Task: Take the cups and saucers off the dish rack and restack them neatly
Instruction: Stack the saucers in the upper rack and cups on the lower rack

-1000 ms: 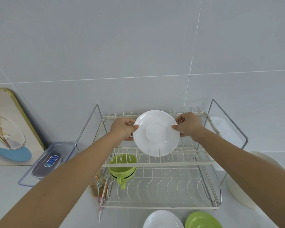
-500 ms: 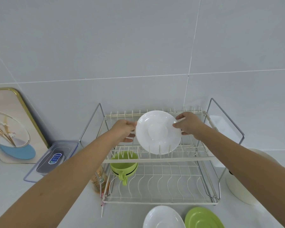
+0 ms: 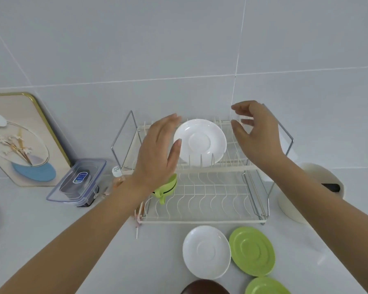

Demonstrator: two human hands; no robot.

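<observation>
The head view showed both hands raised in front of the rack [image 3: 191, 168], neither holding anything. The left hand [image 3: 157, 153] had straight fingers [image 3: 170, 122] lying close together, thumb near the rim of the white saucer [image 3: 200, 142] that stood on edge in the upper tier's prongs, just right of those fingers. The right hand [image 3: 257, 132] hovered on the saucer's far side, its fingers [image 3: 238, 108] loosely curved and spread, apart from the rim. Below and behind the left wrist, green cups [image 3: 168, 187] sat stacked on the lower tier. Nearer than both hands, on the desk [image 3: 72, 240], lay a second white saucer [image 3: 206, 251] and two green saucers [image 3: 252, 250], side by side rather than stacked. The upright saucer probably leaned only on thin wires; a knock from either hand could tip it forward off the tier onto the saucers below. A one-sided pinch on the slick rim might let it slip, and lifting at an angle could snag it on the prongs.
</observation>
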